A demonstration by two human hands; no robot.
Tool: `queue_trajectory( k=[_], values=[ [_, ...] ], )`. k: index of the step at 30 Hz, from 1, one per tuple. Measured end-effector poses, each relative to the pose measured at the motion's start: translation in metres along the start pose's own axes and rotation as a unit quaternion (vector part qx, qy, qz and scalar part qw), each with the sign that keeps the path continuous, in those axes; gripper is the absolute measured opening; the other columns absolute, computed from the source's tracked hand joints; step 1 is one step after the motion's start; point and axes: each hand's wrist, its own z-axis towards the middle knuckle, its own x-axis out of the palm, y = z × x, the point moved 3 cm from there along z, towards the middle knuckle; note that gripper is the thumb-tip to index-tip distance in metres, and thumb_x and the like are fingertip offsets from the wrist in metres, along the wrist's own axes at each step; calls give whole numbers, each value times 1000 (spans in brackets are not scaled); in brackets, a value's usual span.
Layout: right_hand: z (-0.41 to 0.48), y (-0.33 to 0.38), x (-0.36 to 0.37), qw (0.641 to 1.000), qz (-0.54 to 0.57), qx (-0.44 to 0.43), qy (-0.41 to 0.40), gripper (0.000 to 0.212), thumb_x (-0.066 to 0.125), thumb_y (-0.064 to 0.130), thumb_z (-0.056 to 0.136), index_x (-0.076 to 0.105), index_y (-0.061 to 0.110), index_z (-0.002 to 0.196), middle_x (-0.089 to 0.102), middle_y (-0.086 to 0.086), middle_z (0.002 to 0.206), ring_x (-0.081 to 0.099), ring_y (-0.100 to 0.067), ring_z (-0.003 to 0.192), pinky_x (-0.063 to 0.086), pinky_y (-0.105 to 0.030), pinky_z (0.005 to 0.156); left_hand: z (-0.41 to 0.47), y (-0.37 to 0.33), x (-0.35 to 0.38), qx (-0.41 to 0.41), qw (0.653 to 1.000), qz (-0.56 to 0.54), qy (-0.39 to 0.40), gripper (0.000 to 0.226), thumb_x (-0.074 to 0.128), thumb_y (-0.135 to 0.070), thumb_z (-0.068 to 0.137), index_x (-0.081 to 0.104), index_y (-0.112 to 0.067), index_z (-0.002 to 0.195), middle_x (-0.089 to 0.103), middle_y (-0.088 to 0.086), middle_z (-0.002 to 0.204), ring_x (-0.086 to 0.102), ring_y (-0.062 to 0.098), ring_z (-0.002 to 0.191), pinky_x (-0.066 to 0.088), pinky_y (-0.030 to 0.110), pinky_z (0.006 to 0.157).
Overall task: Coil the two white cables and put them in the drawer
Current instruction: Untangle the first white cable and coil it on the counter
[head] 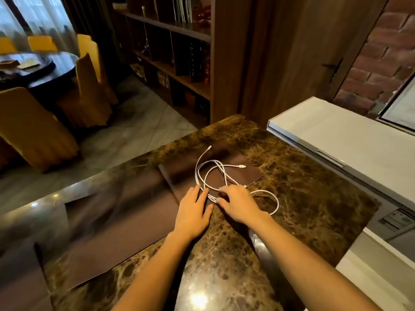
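Two white cables (221, 170) lie tangled in loose loops on a brown placemat (179, 173) on the marble counter (292, 176). One loop trails off the mat to the right (272, 198). Two plug ends point away, up and to the right. My left hand (195, 208) lies flat on the mat with fingers apart, its fingertips touching the cable loops. My right hand (238, 204) rests curled over the near part of the cables, thumb and fingers at the strands; whether it pinches them is hidden. No drawer is visibly open.
A second, larger brown mat (112, 232) lies left of my hands. White cabinet tops (336, 140) with a metal handle stand at the right. Beyond the counter edge are a bookshelf (175, 52), a dark dining table and yellow chairs.
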Motion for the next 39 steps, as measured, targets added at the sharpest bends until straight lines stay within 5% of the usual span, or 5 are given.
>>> queue_trajectory(
  k=[8, 11, 22, 32, 39],
  values=[
    [-10, 15, 13, 999, -32, 27, 24, 14, 53, 28, 98, 66, 25, 103, 64, -4, 113, 59, -30, 112, 41, -44, 95, -9, 5, -5, 3, 992, -98, -74, 26, 63, -36, 93, 64, -14, 108, 52, 9, 147, 46, 24, 136, 43, 39, 111],
    [-24, 17, 12, 999, 0, 17, 47, 9, 48, 23, 100, 57, 25, 98, 63, -1, 111, 59, -27, 110, 42, -45, 92, -21, 2, -17, 21, 987, -138, -79, 17, 68, -33, 90, 62, -18, 89, 67, -1, 107, 61, 18, 103, 51, 42, 89],
    [-122, 20, 25, 994, 66, -84, 1, 26, 49, 30, 101, 72, 18, 106, 71, -2, 94, 63, -18, 89, 42, -26, 80, -91, 5, -30, 55, 985, -153, -57, 41, 67, -49, 90, 54, -21, 64, 53, -6, 58, 51, 12, 58, 42, 42, 67],
    [-147, -3, -42, 975, 79, 10, -207, 18, 56, 19, 102, 73, 15, 104, 72, 2, 91, 65, -14, 83, 50, -31, 79, -84, 11, -83, 33, 956, -267, -116, 21, 77, -35, 88, 67, -26, 71, 58, -7, 62, 53, 5, 60, 42, 26, 62],
    [-150, -30, -76, 909, 183, 132, -351, 25, 49, 31, 105, 70, 18, 107, 70, 2, 86, 65, -15, 79, 50, -28, 71, -68, -6, -103, 80, 966, -228, -89, 21, 64, -42, 92, 73, -23, 91, 69, -9, 84, 62, 14, 80, 52, 40, 77]
  ],
)
